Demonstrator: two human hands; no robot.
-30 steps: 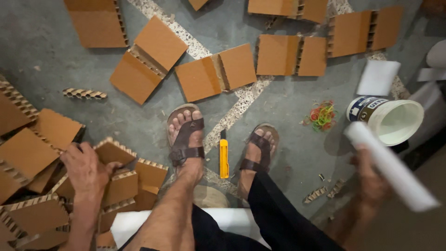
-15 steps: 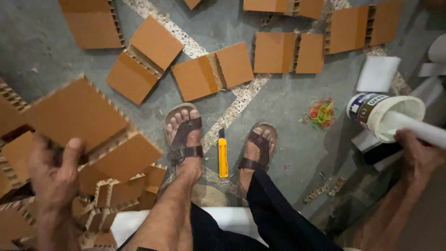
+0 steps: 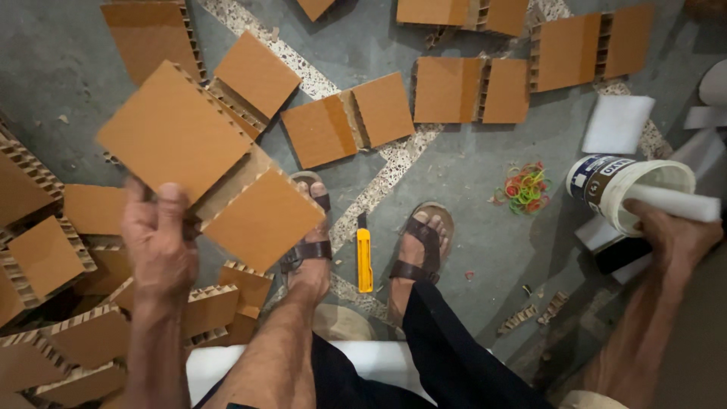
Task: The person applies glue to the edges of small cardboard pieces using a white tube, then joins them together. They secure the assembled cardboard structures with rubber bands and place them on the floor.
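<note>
My left hand (image 3: 160, 241) is raised above the floor and grips a folded brown honeycomb cardboard piece (image 3: 212, 174) made of two square panels joined at an angle. My right hand (image 3: 674, 235) holds a white foam strip (image 3: 670, 202), whose end dips into a white plastic tub (image 3: 628, 189) at the right. My two sandalled feet (image 3: 363, 246) rest on the grey floor between the hands. A yellow utility knife (image 3: 364, 260) lies on the floor between the feet.
A heap of cardboard pieces (image 3: 53, 303) lies at lower left. Several folded cardboard pairs (image 3: 462, 89) are laid out across the far floor. Coloured rubber bands (image 3: 522, 187) sit left of the tub. A white foam block (image 3: 619, 123) lies behind it.
My left hand took a folded cardboard piece from the heap and lifted it up. My right hand lowered the white foam strip and brought its end into the tub.
</note>
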